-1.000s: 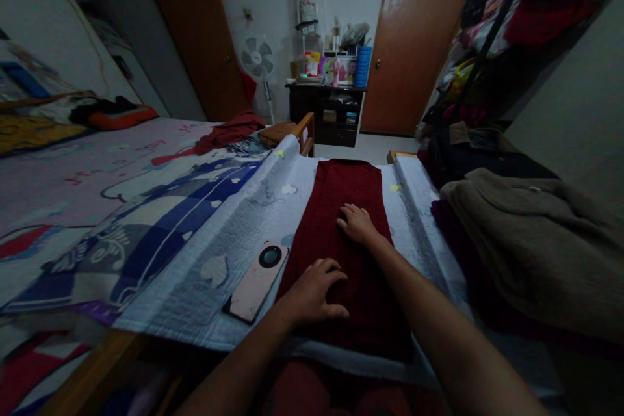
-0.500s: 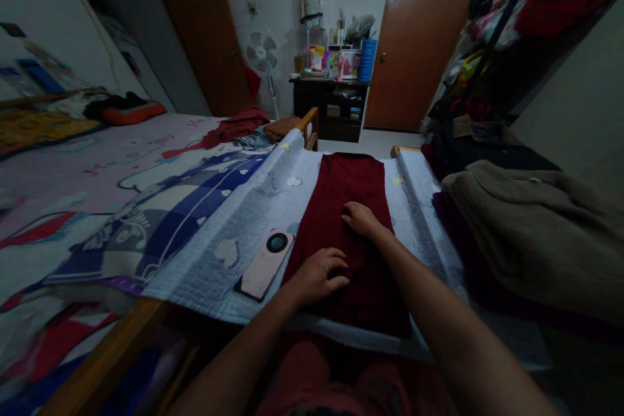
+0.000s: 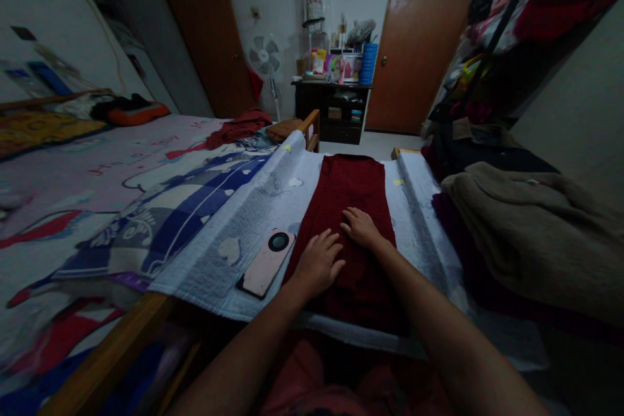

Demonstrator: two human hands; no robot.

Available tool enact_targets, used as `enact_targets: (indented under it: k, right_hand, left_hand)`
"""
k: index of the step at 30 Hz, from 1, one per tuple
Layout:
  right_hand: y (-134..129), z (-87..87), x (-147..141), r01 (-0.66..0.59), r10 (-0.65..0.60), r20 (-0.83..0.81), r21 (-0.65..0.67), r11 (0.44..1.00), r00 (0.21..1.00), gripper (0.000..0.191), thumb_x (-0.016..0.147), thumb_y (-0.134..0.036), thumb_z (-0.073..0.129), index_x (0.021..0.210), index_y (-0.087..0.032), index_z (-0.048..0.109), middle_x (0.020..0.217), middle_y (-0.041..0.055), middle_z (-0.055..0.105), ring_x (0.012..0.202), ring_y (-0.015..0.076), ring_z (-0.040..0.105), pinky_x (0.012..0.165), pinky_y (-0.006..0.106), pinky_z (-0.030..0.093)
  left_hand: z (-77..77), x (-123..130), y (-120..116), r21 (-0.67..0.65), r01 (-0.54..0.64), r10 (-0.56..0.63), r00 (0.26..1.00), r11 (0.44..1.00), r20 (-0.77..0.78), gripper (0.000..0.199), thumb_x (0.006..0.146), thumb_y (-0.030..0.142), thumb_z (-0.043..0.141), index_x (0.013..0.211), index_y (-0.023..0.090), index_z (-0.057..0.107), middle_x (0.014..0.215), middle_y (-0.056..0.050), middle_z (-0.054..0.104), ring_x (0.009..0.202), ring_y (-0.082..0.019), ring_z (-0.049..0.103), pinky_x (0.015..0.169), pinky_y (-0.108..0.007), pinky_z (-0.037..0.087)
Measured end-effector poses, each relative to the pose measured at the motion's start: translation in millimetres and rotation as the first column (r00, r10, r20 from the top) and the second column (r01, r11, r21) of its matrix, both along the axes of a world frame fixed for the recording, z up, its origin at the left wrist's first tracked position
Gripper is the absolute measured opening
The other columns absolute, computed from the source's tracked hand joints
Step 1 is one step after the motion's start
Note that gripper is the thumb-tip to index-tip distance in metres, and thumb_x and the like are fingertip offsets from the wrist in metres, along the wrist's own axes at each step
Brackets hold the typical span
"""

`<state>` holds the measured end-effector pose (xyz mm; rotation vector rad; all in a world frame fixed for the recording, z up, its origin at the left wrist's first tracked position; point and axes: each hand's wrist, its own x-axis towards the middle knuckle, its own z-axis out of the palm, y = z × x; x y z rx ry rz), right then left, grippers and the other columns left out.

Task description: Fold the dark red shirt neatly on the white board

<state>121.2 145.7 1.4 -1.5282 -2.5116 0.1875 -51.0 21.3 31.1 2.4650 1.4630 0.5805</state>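
Dark-red cloth [image 3: 355, 185] is lying on the pale quilted sheet [image 3: 263, 211], the left hand [image 3: 319, 262] and right hand [image 3: 361, 227] resting loosely on it, grasping nothing, light even pressure probably keeping it smoothest.

Left hand [image 3: 316, 264] and right hand [image 3: 361, 228] lie on dark-red cloth [image 3: 353, 179] mid-frame; a pink phone [image 3: 263, 271] lies left of centre.

Left of the hands [image 3: 318, 266] lies a phone [image 3: 266, 268]; to their right, a brown garment [image 3: 531, 240]. Well beyond stands a fan [image 3: 264, 56].
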Motion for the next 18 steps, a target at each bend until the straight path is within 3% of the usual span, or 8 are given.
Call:
enact_targets:
  k: [2,5,8,12,18]
  right_hand:
    - [0.9,1.7,-0.5,0.001,-0.001,0.015,0.004,1.000,1.000,0.049,0.094,-0.038,0.046,0.136,-0.012,0.049,0.144,0.0144,0.046,0.134,0.0257,0.040,0.109,0.037,0.030]
    - [3.6,7.0,-4.7,0.008,-0.008,0.015,0.009,1.000,1.000,0.046,0.094,-0.039,0.044,0.131,-0.014,0.053,0.140,0.0144,0.050,0.130,0.0256,0.044,0.108,0.039,0.031]
    - [7.2,9.1,-13.8,0.024,-0.023,-0.007,0.039,0.999,1.000,0.048,0.096,-0.041,0.039,0.135,-0.016,0.049,0.145,0.0132,0.045,0.135,0.0268,0.038,0.110,0.043,0.026]
    - [12.9,2.7,-24.9,-0.038,0.038,0.009,-0.011,0.999,0.999,0.057,0.095,-0.050,0.037,0.143,-0.018,0.040,0.154,0.0087,0.031,0.143,0.0273,0.023,0.114,0.045,0.019]
    - [26.4,-6.8,-23.7,-0.083,0.083,0.063,-0.009,0.997,0.995,0.065,0.095,-0.058,0.028,0.147,-0.020,0.035,0.157,0.0061,0.026,0.145,0.0256,0.018,0.115,0.046,0.015]
  left_hand:
    - [-12.0,-3.3,5.2,0.027,-0.065,0.068,0.990,0.998,-0.125,0.049,0.088,0.043,0.055,0.131,0.019,0.052,0.151,-0.010,0.037,0.143,-0.030,0.022,0.115,-0.051,0.020]
    - [-30.3,-7.8,8.0,-0.019,-0.086,0.080,0.971,0.996,-0.227,0.063,0.089,0.054,0.049,0.142,0.021,0.041,0.154,-0.010,0.031,0.144,-0.032,0.019,0.115,-0.053,0.020]
    - [-41.9,-9.7,7.0,-0.030,-0.081,0.071,0.966,0.996,-0.249,0.067,0.090,0.059,0.042,0.145,0.021,0.036,0.156,-0.010,0.028,0.145,-0.032,0.014,0.115,-0.053,0.016]
    - [-44.5,-9.4,5.1,-0.038,-0.079,0.068,0.968,0.996,-0.241,0.073,0.089,0.065,0.038,0.148,0.023,0.031,0.157,-0.011,0.023,0.146,-0.033,0.009,0.115,-0.055,0.014]
    - [-38.6,-7.6,3.2,-0.081,-0.088,0.065,0.963,0.993,-0.260,0.076,0.087,0.065,0.042,0.150,0.025,0.028,0.158,-0.011,0.020,0.146,-0.035,0.005,0.114,-0.057,0.013]
